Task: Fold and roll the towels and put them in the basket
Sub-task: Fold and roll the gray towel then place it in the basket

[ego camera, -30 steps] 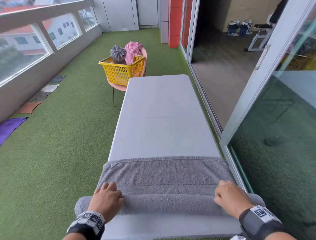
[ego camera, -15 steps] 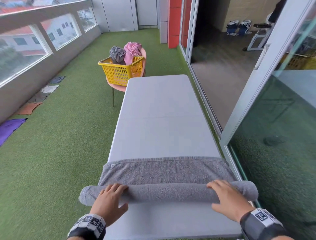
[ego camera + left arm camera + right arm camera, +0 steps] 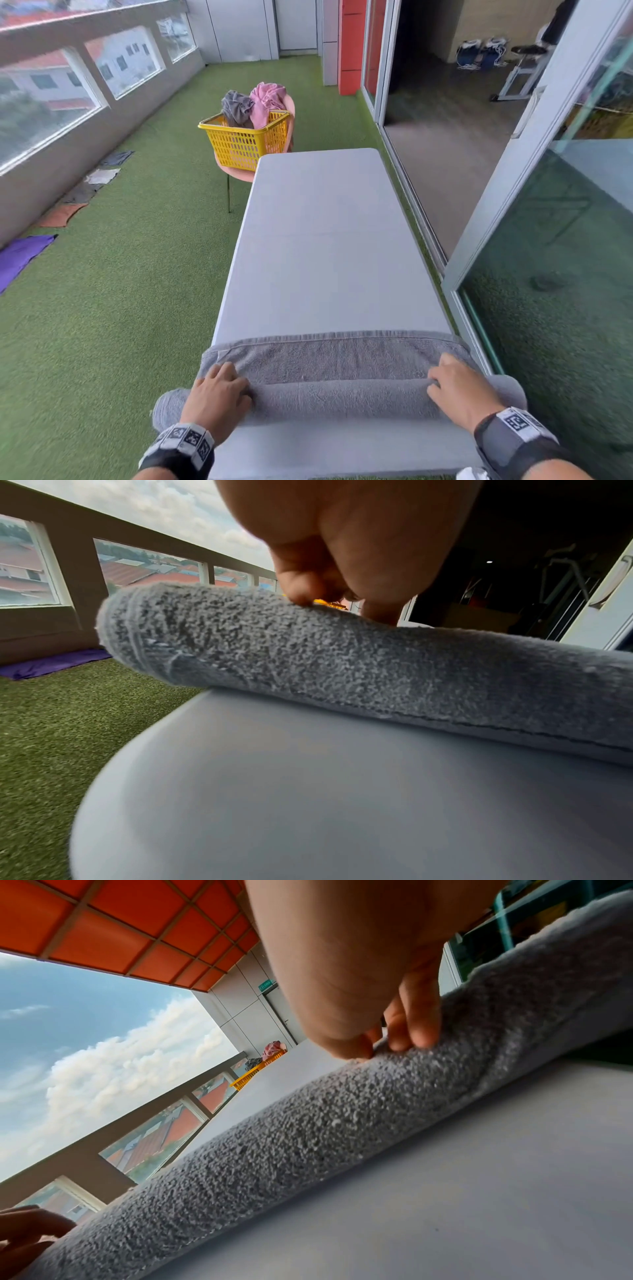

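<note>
Grey terry towel (image 3: 337,363), looped and nubbly, lying across the near end of the smooth, pale grey desk (image 3: 322,246); nearer part wound into a thick cylinder, farther part flat with a stitched hem. Both roll ends overhanging the rounded desk edges. Left hand (image 3: 215,399) draped over the roll near its left end, fingers curled onto the pile. Right hand (image 3: 460,389) likewise over the right end, fingertips (image 3: 423,1034) bent and pressing the far side. Beyond the far left corner, a yellow lattice plastic basket (image 3: 245,144) on a pink chair (image 3: 236,173), holding crumpled grey and pink cloths (image 3: 253,104). Rough green artificial turf (image 3: 113,291) underfoot.
</note>
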The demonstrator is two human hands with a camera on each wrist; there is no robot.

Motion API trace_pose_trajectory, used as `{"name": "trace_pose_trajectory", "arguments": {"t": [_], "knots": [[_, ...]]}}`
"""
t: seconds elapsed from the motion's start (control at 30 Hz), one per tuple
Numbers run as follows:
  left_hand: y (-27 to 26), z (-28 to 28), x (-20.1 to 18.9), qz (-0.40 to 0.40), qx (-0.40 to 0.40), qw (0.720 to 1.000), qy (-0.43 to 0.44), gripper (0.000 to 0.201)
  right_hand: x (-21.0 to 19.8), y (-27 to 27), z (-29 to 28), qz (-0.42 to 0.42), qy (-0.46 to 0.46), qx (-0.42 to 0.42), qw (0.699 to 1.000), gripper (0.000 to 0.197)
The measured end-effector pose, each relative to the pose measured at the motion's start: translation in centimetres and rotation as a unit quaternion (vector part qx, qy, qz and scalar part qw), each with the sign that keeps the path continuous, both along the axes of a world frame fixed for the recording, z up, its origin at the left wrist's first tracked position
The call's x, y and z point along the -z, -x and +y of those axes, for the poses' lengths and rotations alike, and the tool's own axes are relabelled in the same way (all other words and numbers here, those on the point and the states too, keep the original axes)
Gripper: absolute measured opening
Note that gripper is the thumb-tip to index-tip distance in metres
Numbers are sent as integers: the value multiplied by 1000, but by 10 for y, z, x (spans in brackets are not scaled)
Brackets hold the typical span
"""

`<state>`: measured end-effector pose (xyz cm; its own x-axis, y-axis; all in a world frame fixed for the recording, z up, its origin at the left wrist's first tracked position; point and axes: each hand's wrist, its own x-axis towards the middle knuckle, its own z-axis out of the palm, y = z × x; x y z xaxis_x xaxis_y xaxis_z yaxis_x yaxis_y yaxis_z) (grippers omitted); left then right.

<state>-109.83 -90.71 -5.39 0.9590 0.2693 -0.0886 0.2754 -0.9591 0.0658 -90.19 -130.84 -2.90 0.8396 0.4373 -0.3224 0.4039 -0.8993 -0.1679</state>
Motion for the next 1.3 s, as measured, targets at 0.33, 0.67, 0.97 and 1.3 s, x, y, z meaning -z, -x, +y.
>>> {"name": "trace_pose_trajectory", "arguments": {"t": [0.33, 0.67, 0.97, 1.3], "knots": [[-10, -14, -12, -82, -12, 987, 139, 26, 9, 4, 0, -4, -107, -57, 993, 44], [-15, 6, 2, 69, 42, 997, 3, 44, 8, -17, 5, -66, 25, -81, 994, 24], [-59, 17, -15, -24, -26, 998, 46, 15, 10, -54, 24, -37, -71, 31, 996, 14], [-44, 42, 12, 37, 3, 999, 24, 63, 11, -65, 7, -54, 57, -60, 995, 65]]}}
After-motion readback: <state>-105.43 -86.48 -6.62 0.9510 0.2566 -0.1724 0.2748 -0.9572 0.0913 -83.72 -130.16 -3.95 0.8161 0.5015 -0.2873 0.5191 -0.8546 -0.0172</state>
